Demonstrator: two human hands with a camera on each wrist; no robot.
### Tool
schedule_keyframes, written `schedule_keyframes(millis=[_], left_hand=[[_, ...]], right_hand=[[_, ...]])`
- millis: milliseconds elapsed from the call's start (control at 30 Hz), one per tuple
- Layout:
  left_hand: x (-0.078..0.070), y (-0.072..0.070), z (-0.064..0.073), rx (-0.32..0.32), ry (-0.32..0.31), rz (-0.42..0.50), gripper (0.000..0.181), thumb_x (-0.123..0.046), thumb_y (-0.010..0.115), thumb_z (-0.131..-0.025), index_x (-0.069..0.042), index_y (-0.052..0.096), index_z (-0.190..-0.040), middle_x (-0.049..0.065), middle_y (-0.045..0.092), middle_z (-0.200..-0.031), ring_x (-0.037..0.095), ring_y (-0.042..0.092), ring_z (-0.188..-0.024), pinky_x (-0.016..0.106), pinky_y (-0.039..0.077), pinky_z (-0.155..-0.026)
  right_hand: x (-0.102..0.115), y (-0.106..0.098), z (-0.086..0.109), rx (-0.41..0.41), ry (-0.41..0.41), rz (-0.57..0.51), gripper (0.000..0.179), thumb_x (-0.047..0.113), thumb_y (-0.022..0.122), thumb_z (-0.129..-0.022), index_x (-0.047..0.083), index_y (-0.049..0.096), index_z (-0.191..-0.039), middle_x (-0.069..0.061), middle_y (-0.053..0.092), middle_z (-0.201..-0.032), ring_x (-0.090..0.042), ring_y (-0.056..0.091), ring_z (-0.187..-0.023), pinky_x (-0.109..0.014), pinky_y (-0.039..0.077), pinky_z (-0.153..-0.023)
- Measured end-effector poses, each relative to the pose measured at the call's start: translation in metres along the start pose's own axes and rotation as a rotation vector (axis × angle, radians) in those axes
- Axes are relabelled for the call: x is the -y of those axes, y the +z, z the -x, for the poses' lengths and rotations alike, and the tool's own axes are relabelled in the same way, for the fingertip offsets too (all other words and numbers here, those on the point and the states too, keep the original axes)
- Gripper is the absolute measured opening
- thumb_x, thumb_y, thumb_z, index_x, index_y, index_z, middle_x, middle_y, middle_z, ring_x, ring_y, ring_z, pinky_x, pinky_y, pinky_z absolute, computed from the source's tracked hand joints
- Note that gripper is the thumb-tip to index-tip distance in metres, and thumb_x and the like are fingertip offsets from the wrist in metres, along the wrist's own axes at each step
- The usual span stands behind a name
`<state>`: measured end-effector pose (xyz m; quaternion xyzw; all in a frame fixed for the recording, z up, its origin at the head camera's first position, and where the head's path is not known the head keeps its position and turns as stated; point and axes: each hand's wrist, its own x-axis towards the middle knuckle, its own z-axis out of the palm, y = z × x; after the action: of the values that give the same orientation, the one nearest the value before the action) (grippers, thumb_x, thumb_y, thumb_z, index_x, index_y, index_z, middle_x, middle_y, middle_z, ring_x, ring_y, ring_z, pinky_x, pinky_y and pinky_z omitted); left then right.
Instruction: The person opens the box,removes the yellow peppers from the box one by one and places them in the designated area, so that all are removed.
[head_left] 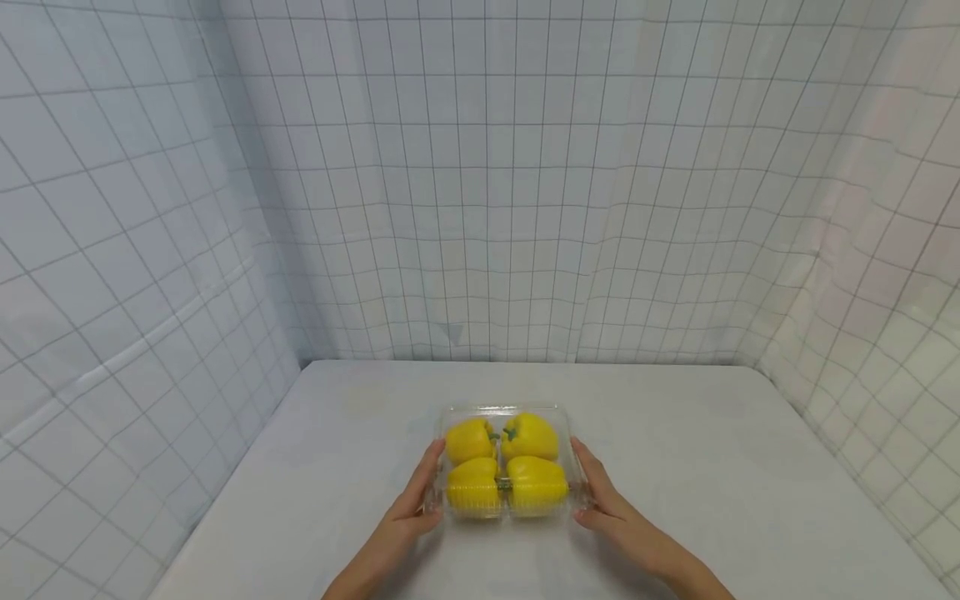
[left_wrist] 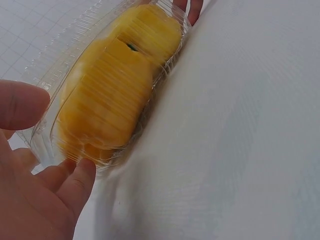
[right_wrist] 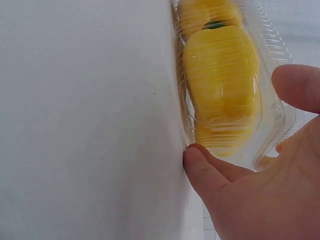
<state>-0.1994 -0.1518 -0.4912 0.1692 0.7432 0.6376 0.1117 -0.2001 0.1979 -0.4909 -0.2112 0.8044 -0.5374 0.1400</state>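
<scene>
A clear plastic container with ridged walls holds several yellow bell peppers with green stems, set in two rows. My left hand grips its left side; in the left wrist view the thumb is at the upper rim and the fingers are low on the wall. On the opposite side my right hand holds the container likewise, its thumb by the rim and its fingertips near the base. The container sits level, at or just above the tabletop; any contact underneath is hidden.
The white table extends to both sides of the container and behind it. White sheets with a dark grid hang as a back wall and as side walls around the table.
</scene>
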Motion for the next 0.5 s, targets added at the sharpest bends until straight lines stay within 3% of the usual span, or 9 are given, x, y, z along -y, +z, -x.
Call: schedule_keyframes(millis=[67,333,500], left_hand=[[-0.0005,0.0006,0.0011,-0.002,-0.006,0.001,0.088,0.006,0.048,-0.095,-0.031,0.007,-0.163,-0.008,-0.005,-0.168,0.028,-0.002,-0.154,0.057,-0.001,-0.119],[-0.0033,0.002,0.0033,0.011,-0.019,0.031,0.087,0.004,0.048,-0.097,-0.034,0.007,-0.163,-0.009,-0.008,-0.168,0.031,-0.007,-0.153,0.064,0.001,-0.117],[-0.0013,0.0016,0.0025,0.016,-0.009,0.035,0.087,0.005,0.048,-0.097,-0.034,0.007,-0.163,-0.008,-0.008,-0.168,0.031,-0.007,-0.153,0.064,0.0,-0.117]], right_hand=[[-0.0004,0.0006,0.0004,-0.006,-0.007,-0.002,0.081,0.025,0.05,-0.104,0.035,-0.006,-0.161,0.004,-0.013,-0.167,-0.032,-0.01,-0.152,-0.067,0.006,-0.116],[0.0012,-0.0007,-0.0011,-0.051,-0.038,0.016,0.08,0.024,0.056,-0.101,0.043,0.005,-0.16,0.002,-0.001,-0.168,-0.037,0.013,-0.15,-0.07,0.017,-0.113],[0.0015,-0.0019,0.0001,-0.038,-0.048,0.038,0.079,0.024,0.055,-0.102,0.041,0.004,-0.16,-0.002,-0.002,-0.168,-0.043,0.026,-0.144,-0.071,0.024,-0.11]])
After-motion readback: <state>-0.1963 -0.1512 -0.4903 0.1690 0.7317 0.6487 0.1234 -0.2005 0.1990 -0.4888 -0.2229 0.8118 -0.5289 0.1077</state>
